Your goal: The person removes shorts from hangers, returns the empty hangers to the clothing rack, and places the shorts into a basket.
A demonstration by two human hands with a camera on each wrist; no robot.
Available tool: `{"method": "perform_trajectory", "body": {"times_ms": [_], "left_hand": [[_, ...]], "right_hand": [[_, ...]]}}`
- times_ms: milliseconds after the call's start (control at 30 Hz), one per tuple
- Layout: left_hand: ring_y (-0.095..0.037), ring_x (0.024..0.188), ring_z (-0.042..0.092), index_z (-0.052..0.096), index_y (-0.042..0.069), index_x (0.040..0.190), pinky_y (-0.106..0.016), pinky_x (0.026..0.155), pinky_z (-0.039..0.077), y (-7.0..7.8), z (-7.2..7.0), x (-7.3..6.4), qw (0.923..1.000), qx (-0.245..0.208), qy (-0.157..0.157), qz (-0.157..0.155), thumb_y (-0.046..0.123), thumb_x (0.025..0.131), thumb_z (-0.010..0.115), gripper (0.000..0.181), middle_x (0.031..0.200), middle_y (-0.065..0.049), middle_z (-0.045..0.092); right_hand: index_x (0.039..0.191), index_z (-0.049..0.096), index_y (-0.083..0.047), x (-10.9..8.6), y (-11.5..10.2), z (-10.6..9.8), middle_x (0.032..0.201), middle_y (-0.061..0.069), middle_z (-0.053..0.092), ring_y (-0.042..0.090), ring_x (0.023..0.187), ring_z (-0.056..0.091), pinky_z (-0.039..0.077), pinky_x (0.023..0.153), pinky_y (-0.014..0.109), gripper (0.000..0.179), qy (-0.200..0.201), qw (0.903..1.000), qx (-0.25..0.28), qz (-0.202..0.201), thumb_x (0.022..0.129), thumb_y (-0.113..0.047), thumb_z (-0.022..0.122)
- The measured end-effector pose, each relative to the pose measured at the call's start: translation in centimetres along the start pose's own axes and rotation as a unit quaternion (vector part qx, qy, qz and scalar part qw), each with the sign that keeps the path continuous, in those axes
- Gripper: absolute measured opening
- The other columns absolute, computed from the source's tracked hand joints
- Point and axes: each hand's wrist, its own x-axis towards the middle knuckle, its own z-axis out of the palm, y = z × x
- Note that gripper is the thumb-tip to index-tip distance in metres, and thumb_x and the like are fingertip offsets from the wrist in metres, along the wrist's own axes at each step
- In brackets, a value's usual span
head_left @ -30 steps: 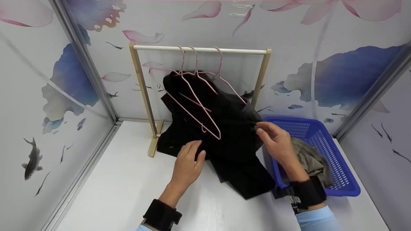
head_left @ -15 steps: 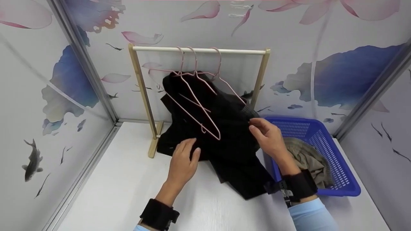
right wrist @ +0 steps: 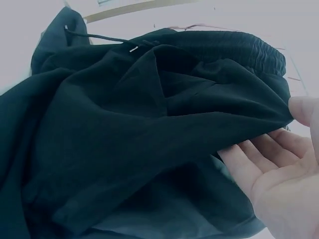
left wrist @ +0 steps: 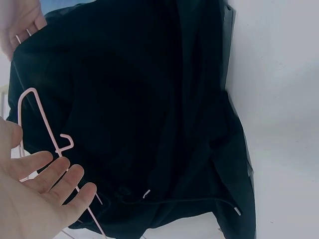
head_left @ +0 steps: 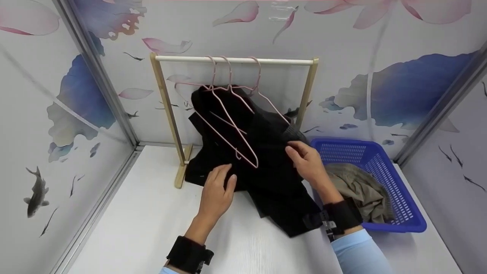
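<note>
Black drawstring pants (head_left: pixel 283 201) hang bunched beneath the rack's bar and spread forward over the white table. My right hand (head_left: pixel 307 163) pinches their right side; in the right wrist view the thumb lies above the fabric and the fingers (right wrist: pixel 259 157) run under it, below the gathered waistband (right wrist: pixel 239 50). A drawstring (right wrist: pixel 99 36) with a metal tip trails from the waist. My left hand (head_left: pixel 217 190) holds nothing, its fingers loosely spread right at the front of the pants. A pink wire hanger (left wrist: pixel 44 119) lies across the dark cloth just beyond those fingers.
The clothes rack has a white bar (head_left: pixel 179 58) and wooden posts (head_left: pixel 167 106). Further pink hangers (head_left: pixel 259 78) hook over the bar. A blue basket (head_left: pixel 409 198) on the right holds a khaki garment (head_left: pixel 354 182). Printed wall panels enclose the table (head_left: pixel 129 213).
My right hand has moved left and inward, carrying the side of the pants with it. My left hand has shifted slightly left. The hangers stay on the bar.
</note>
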Motion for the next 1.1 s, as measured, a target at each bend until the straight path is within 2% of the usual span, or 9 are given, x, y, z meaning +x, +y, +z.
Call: {"method": "perform_trajectory", "body": {"times_ms": [233,400,467,533,633,733,800,967,1100], "left_hand": [[-0.034,0.13,0.057,0.062,-0.002,0.136,-0.05,0.107,0.048,-0.2,-0.1,-0.2,0.9999,-0.003,-0.002,-0.011,0.025,0.108,0.056,0.04,0.135,-0.018,0.062],[-0.033,0.129,0.058,0.062,-0.002,0.136,-0.049,0.106,0.049,-0.4,-0.2,-0.2,0.9999,0.002,0.0,-0.01,0.024,0.108,0.055,0.039,0.134,-0.017,0.062],[-0.033,0.129,0.058,0.062,-0.002,0.136,-0.049,0.106,0.049,-0.5,-0.2,-0.3,0.9999,0.004,0.0,-0.01,0.023,0.107,0.056,0.039,0.134,-0.017,0.062],[-0.033,0.129,0.057,0.062,-0.003,0.136,-0.049,0.106,0.049,-0.5,-0.3,-0.3,0.9999,0.005,-0.001,-0.013,0.023,0.107,0.056,0.038,0.135,-0.017,0.062],[-0.033,0.13,0.057,0.061,-0.002,0.136,-0.049,0.107,0.048,-0.6,-0.4,-0.3,0.9998,0.007,-0.003,-0.017,0.022,0.107,0.056,0.038,0.135,-0.017,0.062],[-0.033,0.13,0.057,0.061,-0.002,0.137,-0.048,0.107,0.048,-0.6,-0.4,-0.4,0.9998,0.008,-0.004,-0.018,0.023,0.107,0.056,0.039,0.135,-0.017,0.062],[-0.033,0.13,0.057,0.061,-0.002,0.137,-0.048,0.107,0.048,-0.6,-0.4,-0.4,0.9998,0.009,-0.003,-0.017,0.024,0.107,0.056,0.039,0.135,-0.017,0.062],[-0.033,0.13,0.057,0.062,-0.002,0.136,-0.048,0.107,0.049,-0.8,-0.4,-0.5,0.9997,0.011,-0.003,-0.019,0.025,0.108,0.055,0.04,0.135,-0.017,0.062],[-0.033,0.13,0.057,0.061,-0.002,0.137,-0.048,0.107,0.048,-0.9,-0.4,-0.5,0.9997,0.01,-0.006,-0.023,0.025,0.108,0.054,0.04,0.136,-0.017,0.061]], "right_hand": [[0.129,0.067,-0.002,0.7,-0.4,1.0,0.081,-0.002,0.054,0.011,0.064,0.05,0.047,0.063,0.026,0.035,-0.017,0.9987,0.033,0.034,0.109,-0.028,0.055],[0.106,0.069,-0.002,1.1,-0.8,2.0,0.077,-0.003,0.048,0.011,0.067,0.047,0.041,0.065,0.027,0.028,-0.012,0.9983,0.049,0.031,0.108,-0.028,0.057],[0.093,0.063,-0.003,1.3,-0.9,2.4,0.076,-0.003,0.044,0.013,0.069,0.044,0.038,0.066,0.028,0.029,-0.009,0.9982,0.053,0.027,0.108,-0.027,0.057],[0.089,0.058,-0.005,1.5,-1.0,2.7,0.077,-0.002,0.042,0.015,0.074,0.045,0.038,0.07,0.029,0.029,-0.012,0.9984,0.051,0.023,0.108,-0.027,0.056],[0.096,0.061,-0.003,1.6,-1.2,3.1,0.082,0.001,0.049,0.017,0.08,0.049,0.041,0.074,0.03,0.028,-0.018,0.9987,0.044,0.021,0.11,-0.026,0.053],[0.115,0.067,-0.002,1.8,-1.4,3.4,0.102,0.007,0.063,0.017,0.094,0.056,0.044,0.084,0.031,0.028,-0.022,0.9985,0.042,0.027,0.111,-0.024,0.049],[0.118,0.067,-0.002,1.9,-1.5,3.6,0.107,0.007,0.064,0.018,0.097,0.057,0.045,0.086,0.031,0.029,-0.019,0.9984,0.044,0.029,0.111,-0.023,0.049],[0.092,0.055,-0.005,2.1,-1.7,4.1,0.081,0.002,0.04,0.022,0.083,0.046,0.037,0.078,0.034,0.025,0.006,0.9993,0.034,0.015,0.111,-0.02,0.048],[0.085,0.049,-0.009,2.2,-1.6,4.5,0.077,-0.001,0.032,0.021,0.079,0.041,0.034,0.077,0.034,0.026,0.046,0.9988,0.017,-0.008,0.111,-0.015,0.049]]}}
